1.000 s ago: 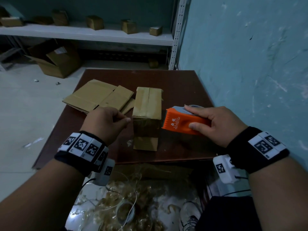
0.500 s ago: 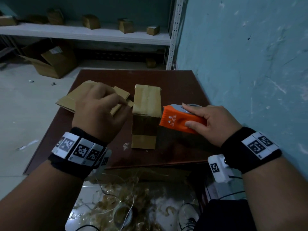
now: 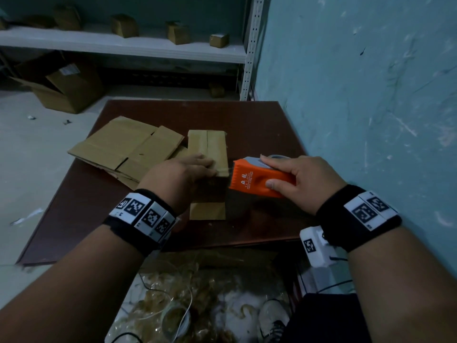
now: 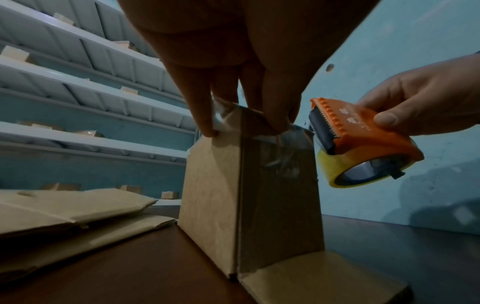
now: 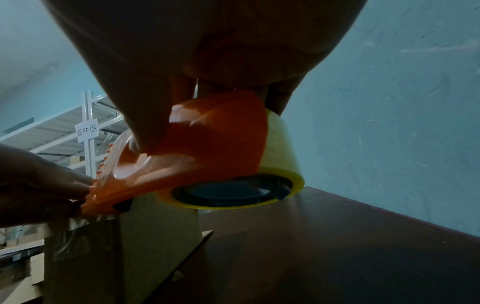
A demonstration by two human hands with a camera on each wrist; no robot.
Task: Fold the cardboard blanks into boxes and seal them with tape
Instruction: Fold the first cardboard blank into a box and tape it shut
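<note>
While the box [image 3: 207, 154] stands on the bench [image 3: 247, 120], the left hand [image 3: 180, 174] presses tape onto its top edge; the right hand [image 3: 311, 181] grips the dispenser [image 3: 257, 180] alongside. Sealing step; next, probably severing the tape.

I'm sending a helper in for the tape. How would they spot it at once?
Go to the brown table against the teal wall. Beside the upright box, the right hand grips the tape dispenser: the only orange thing there, with a toothed edge and a yellowish roll.
</note>
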